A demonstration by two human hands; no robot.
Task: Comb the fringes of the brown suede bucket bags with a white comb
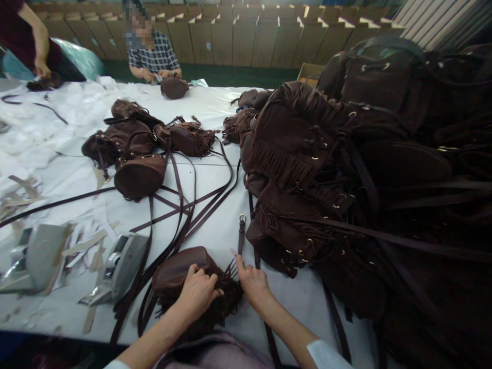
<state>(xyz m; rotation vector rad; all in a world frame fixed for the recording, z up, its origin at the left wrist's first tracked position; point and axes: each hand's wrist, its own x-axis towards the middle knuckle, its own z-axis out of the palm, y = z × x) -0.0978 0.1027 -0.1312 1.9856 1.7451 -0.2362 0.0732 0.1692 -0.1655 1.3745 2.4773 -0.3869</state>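
Note:
A small dark brown fringed bag [180, 269] lies on its side at the table's near edge, its smooth base turned away from me. My left hand [200, 291] grips the bag from above with curled fingers. My right hand [251, 283] is closed at the bag's right side, its fingertips on a short brown strap [241, 240] that ends in a metal buckle [242, 219]. A small pale slip [232, 252] shows beside those fingertips. The fringe near the right hand is spread out, and the hand's inner side is hidden.
Dark brown bags [300, 148] form a tall heap on the right. Several more bags [140, 174] with long straps lie ahead. Two grey tape dispensers [125, 266] stand left, near paper scraps. Across the white table [215, 177], a person [154, 54] handles a bag; another person's arm reaches in.

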